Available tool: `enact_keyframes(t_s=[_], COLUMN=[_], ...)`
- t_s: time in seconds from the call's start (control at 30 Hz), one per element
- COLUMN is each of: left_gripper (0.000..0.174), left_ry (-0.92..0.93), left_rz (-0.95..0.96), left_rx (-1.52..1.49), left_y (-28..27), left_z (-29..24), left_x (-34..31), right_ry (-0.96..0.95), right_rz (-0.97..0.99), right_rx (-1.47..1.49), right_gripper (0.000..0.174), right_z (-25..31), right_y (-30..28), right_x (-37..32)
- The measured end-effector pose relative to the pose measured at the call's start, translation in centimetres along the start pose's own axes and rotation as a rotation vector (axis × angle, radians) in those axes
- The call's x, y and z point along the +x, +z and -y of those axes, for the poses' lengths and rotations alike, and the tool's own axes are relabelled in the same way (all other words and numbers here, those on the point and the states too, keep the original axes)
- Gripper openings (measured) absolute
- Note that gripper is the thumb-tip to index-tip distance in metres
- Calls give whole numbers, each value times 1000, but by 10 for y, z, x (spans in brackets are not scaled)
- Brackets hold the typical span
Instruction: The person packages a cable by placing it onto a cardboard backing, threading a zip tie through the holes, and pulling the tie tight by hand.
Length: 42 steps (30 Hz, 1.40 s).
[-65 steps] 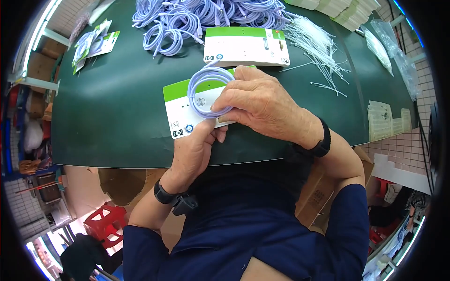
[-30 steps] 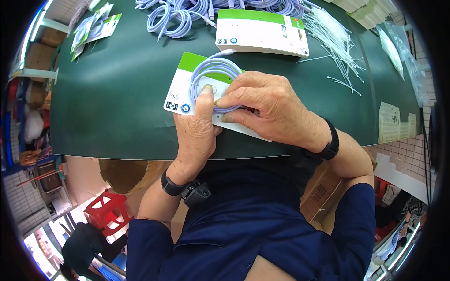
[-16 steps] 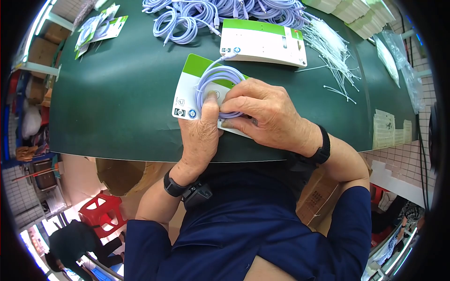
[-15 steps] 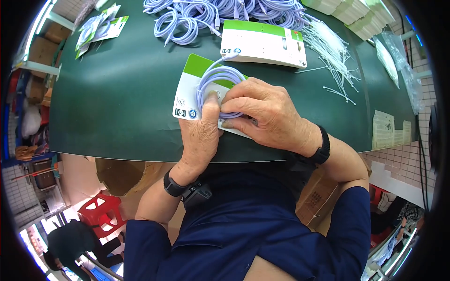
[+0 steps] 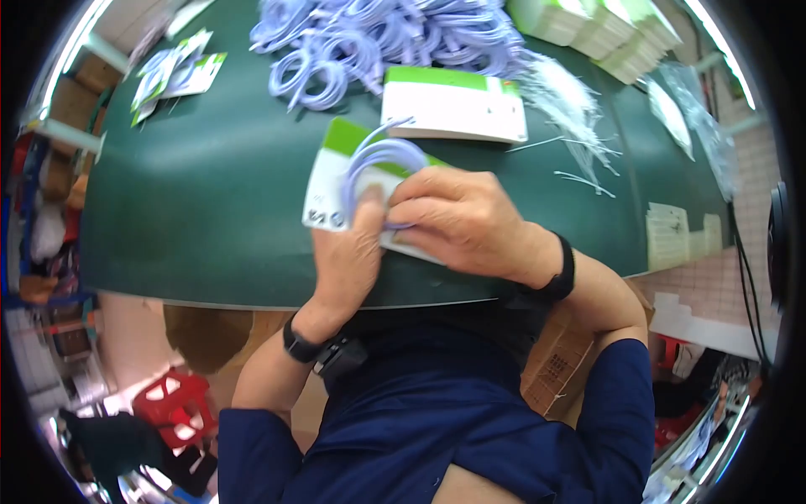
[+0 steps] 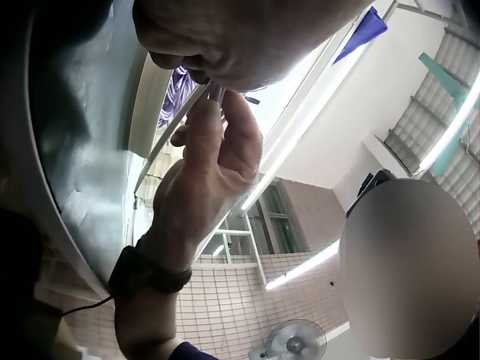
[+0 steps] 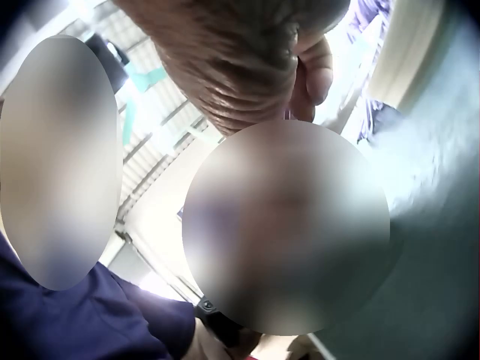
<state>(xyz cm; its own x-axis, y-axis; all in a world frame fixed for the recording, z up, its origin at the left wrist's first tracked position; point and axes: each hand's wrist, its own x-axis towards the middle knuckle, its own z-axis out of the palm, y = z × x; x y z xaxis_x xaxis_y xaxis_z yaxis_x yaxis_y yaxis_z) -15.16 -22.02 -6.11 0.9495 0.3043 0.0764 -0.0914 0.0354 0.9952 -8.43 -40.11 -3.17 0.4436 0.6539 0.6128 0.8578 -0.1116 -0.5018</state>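
Note:
A coiled lavender charging cable (image 5: 393, 151) lies against a white-and-green packaging card (image 5: 323, 181), held just over the front of the table in the head view. My left hand (image 5: 346, 256) grips the card from below, its thumb over the front inside the coil. With thumb and fingers, my right hand (image 5: 470, 220) pinches the coil's lower right part at the card. One cable end sticks out above the coil. In the left wrist view the right hand (image 6: 206, 161) has its fingertips close to the left hand (image 6: 225, 41). The card's right part is hidden behind the right hand.
On the green table (image 5: 201, 218), a stack of cards (image 5: 453, 109) sits just beyond the hands. Behind it is a heap of lavender cables (image 5: 369, 38). White cable ties (image 5: 571, 109) spread at right, card stacks (image 5: 600, 29) behind them. Carded cables (image 5: 176, 76) lie far left.
Since the oldest frame, the left thumb has moved from the card's lower edge into the coil, and the card has tilted the other way. Both hands keep hold; lately the whole view shifts slightly.

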Motion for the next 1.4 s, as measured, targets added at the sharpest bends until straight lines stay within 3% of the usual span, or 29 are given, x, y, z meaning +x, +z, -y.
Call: enact_keyframes(t_s=[0.2,0.27,0.4,0.43,0.5,0.67,0.8,0.9,1.07,1.2,1.3,1.33,1.4], left_gripper=[33,42,47,47,46,47,48,46,45,44,45,45,43], left_ry=[85,153,100,104,53,-47,-38,-34,49,130,227,273,370], left_rz=[66,-7,8,7,-20,-70,-122,-122,-137,-126,-58,-28,63], left_rx=[47,-39,-119,-116,-95,-44,-37,-61,-53,-1,55,82,58], left_y=[3,6,-10,-11,-12,-9,-5,-6,-9,-18,-14,-11,-1], left_z=[-7,-10,-8,-9,-12,-19,-20,-19,-17,-6,-14,-17,-21], left_x=[8,11,15,14,14,12,12,12,11,13,19,21,29], right_ry=[-48,-41,429,425,567,446,614,431,374,446,477,475,583], right_rz=[-85,-119,-49,-52,128,106,268,265,219,152,-273,-283,-509], right_rx=[-95,-118,-311,-309,-381,-501,-393,-483,-580,-808,-585,-593,-39], right_gripper=[23,22,14,14,14,15,14,13,14,13,11,11,14], right_z=[15,14,-31,-42,-62,-91,-99,-93,-76,-68,-63,-60,-55], right_y=[-47,-67,-122,-131,-139,-127,-126,-115,-110,-129,-147,-151,-153], right_x=[5,-1,-33,-44,-60,-71,-64,-65,-66,-61,-48,-44,-32])
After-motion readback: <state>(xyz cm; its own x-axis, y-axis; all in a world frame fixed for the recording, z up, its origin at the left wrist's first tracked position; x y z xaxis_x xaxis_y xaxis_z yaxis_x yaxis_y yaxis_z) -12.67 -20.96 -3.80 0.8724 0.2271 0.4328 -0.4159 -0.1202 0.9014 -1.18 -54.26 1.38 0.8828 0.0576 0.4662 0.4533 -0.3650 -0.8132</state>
